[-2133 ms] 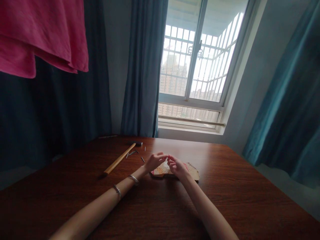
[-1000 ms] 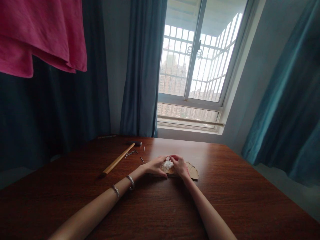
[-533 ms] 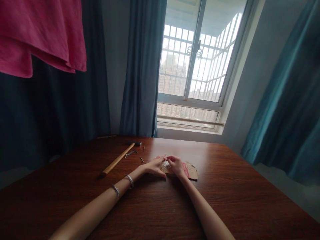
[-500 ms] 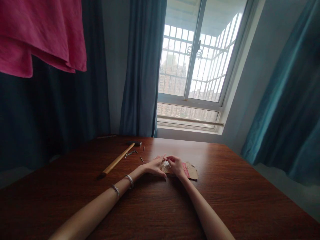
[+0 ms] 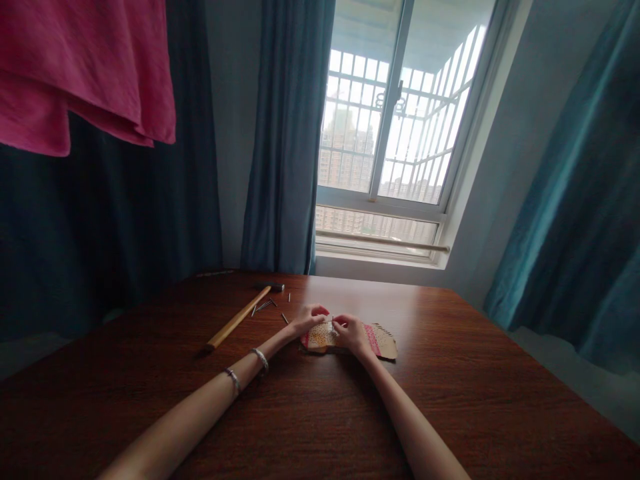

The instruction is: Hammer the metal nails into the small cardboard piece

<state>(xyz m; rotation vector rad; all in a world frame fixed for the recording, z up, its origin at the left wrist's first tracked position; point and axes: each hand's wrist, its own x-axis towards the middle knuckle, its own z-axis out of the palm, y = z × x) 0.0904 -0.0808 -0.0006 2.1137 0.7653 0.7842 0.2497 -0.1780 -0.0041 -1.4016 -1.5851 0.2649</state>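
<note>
My right hand (image 5: 351,333) pinches a thin upright nail (image 5: 333,321) over the middle of a flat piece of patterned cardboard (image 5: 386,344). The cardboard lies on the table, with pink, tan and white dotted areas and a ragged right end. My left hand (image 5: 309,320) is at its back left part, fingers bent and apart, with nothing visible in them. Two bracelets circle the left wrist and forearm. To the left lies a hammer (image 5: 237,319) with a wooden handle and dark head. Several loose nails (image 5: 263,306) lie beside it.
The brown wooden table (image 5: 320,413) spreads around my arms. Behind it stand a barred window (image 5: 380,133) and blue curtains (image 5: 287,133). A pink cloth (image 5: 100,73) hangs at the upper left.
My left hand has drawn back from the cardboard's near edge to its far side, uncovering the left part of it. My right hand stays in nearly the same place with the nail.
</note>
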